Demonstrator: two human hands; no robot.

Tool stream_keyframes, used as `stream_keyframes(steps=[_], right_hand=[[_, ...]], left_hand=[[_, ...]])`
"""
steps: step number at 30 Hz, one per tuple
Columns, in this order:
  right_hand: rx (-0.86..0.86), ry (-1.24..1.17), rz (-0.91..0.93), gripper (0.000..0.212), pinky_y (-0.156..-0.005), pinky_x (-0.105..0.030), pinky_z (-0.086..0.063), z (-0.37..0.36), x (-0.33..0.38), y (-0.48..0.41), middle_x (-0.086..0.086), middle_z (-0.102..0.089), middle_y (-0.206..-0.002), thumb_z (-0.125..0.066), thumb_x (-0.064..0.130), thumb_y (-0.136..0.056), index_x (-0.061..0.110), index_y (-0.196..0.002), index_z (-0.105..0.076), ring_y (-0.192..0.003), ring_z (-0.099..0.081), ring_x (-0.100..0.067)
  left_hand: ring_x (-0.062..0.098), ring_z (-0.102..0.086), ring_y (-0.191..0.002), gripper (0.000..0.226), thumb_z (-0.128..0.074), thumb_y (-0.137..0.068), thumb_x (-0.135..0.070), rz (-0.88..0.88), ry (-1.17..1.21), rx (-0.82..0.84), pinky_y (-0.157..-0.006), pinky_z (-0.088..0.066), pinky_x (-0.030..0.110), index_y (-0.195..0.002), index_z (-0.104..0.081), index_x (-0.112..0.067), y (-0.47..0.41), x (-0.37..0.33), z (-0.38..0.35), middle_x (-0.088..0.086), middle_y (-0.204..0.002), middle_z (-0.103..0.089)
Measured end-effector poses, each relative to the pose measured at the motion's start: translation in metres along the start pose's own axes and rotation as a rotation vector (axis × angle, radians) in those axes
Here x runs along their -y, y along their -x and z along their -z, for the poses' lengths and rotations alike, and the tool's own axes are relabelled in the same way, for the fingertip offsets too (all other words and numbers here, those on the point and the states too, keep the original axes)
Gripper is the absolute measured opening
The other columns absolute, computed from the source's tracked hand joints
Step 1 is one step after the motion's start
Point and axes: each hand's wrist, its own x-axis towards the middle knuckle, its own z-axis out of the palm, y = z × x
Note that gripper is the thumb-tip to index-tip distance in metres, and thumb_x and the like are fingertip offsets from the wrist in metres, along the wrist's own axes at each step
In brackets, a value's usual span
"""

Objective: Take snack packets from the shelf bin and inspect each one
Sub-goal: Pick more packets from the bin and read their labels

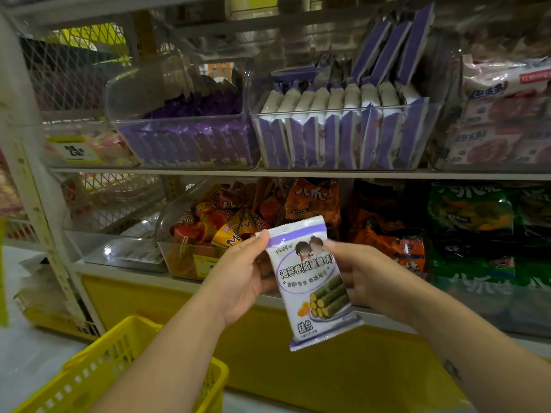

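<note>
Left hand, right hand, packet between

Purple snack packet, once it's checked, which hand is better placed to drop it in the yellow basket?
Probably the left hand: it grips the packet at its left edge, and the yellow basket sits low on that side. The right hand would have to cross over.

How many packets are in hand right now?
1: the purple-and-white snack packet, left hand on its upper left edge, right hand on its right edge. A second could hide behind it.
</note>
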Motion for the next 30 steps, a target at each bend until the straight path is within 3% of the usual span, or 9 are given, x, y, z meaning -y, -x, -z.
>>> stream_keyframes(steps=[2, 4, 8, 13, 16, 21, 25, 27, 30], right_hand=[[0.187, 0.040, -0.090, 0.038, -0.085, -0.034, -0.057, 0.006, 0.001, 0.006, -0.016, -0.070, -0.114, -0.061, 0.034, -0.088, 0.005, -0.112, -0.068, -0.101, -0.069, -0.025], [0.215, -0.002, -0.138, 0.031, -0.081, -0.031, -0.058, 0.007, 0.002, 0.009, -0.017, -0.070, -0.115, -0.063, 0.028, -0.085, 0.006, -0.106, -0.071, -0.099, -0.070, -0.023], [0.100, -0.085, -0.100, 0.034, -0.075, -0.030, -0.059, 0.004, 0.003, 0.007, -0.017, -0.071, -0.111, -0.061, 0.027, -0.085, 0.003, -0.108, -0.068, -0.094, -0.071, -0.023], [-0.103, -0.236, 0.015, 0.024, -0.073, -0.034, -0.061, 0.001, 0.006, 0.001, -0.015, -0.074, -0.103, -0.057, 0.022, -0.092, 0.004, -0.099, -0.071, -0.088, -0.073, -0.021], [-0.124, -0.309, 0.080, 0.025, -0.065, -0.029, -0.059, 0.000, 0.006, 0.000, -0.014, -0.074, -0.101, -0.054, 0.021, -0.095, 0.008, -0.093, -0.075, -0.085, -0.073, -0.019], [-0.144, -0.414, 0.089, 0.028, -0.073, -0.033, -0.061, -0.001, 0.005, -0.003, -0.015, -0.073, -0.107, -0.053, 0.023, -0.095, 0.003, -0.109, -0.068, -0.092, -0.072, -0.022], [-0.145, -0.466, 0.112, 0.040, -0.066, -0.031, -0.060, 0.000, 0.005, -0.003, -0.015, -0.073, -0.107, -0.063, 0.025, -0.078, 0.004, -0.111, -0.066, -0.089, -0.073, -0.022], [-0.160, -0.464, 0.114, 0.040, -0.062, -0.029, -0.059, 0.000, 0.003, -0.003, -0.015, -0.074, -0.104, -0.066, 0.024, -0.073, 0.006, -0.108, -0.068, -0.084, -0.074, -0.022], [-0.194, -0.387, 0.126, 0.036, -0.065, -0.032, -0.061, -0.004, -0.002, -0.004, -0.012, -0.075, -0.099, -0.069, 0.021, -0.071, 0.009, -0.105, -0.069, -0.079, -0.074, -0.020]], left_hand=[[0.025, -0.070, -0.084, 0.033, -0.044, -0.100, -0.031, 0.013, 0.086, -0.064, -0.070, -0.060, 0.041, -0.107, -0.064, -0.005, -0.002, -0.002, 0.004, 0.015, -0.094, -0.073], [0.024, -0.071, -0.085, 0.036, -0.046, -0.099, -0.035, 0.035, 0.143, -0.086, -0.071, -0.060, 0.042, -0.110, -0.064, -0.006, -0.003, -0.003, 0.006, 0.014, -0.097, -0.073], [0.029, -0.070, -0.101, 0.045, -0.054, -0.087, -0.044, 0.110, 0.052, 0.078, -0.072, -0.061, 0.043, -0.119, -0.064, -0.013, -0.001, -0.005, 0.010, 0.011, -0.113, -0.072], [0.024, -0.069, -0.104, 0.056, -0.069, -0.079, -0.013, 0.146, -0.103, 0.285, -0.077, -0.060, 0.036, -0.132, -0.052, -0.021, 0.005, -0.003, 0.012, 0.009, -0.121, -0.069], [0.021, -0.071, -0.099, 0.055, -0.072, -0.070, -0.003, 0.030, -0.065, 0.257, -0.071, -0.059, 0.028, -0.119, -0.059, -0.023, 0.003, 0.003, 0.006, 0.004, -0.111, -0.073], [0.017, -0.071, -0.099, 0.055, -0.071, -0.068, -0.001, -0.118, -0.057, 0.201, -0.072, -0.057, 0.023, -0.118, -0.061, -0.021, 0.000, 0.008, -0.001, 0.003, -0.112, -0.073], [0.014, -0.070, -0.099, 0.050, -0.068, -0.079, 0.004, -0.197, -0.125, 0.156, -0.074, -0.056, 0.021, -0.118, -0.061, -0.026, -0.001, 0.010, -0.004, -0.004, -0.110, -0.073], [0.010, -0.069, -0.098, 0.054, -0.065, -0.085, 0.005, -0.290, -0.245, 0.086, -0.076, -0.056, 0.021, -0.121, -0.057, -0.034, -0.001, 0.011, -0.005, -0.009, -0.113, -0.070], [0.001, -0.058, -0.110, 0.057, -0.070, -0.086, -0.008, -0.527, -0.731, -0.074, -0.092, -0.049, 0.018, -0.116, -0.052, -0.053, -0.001, 0.012, -0.008, -0.023, -0.125, -0.052]])
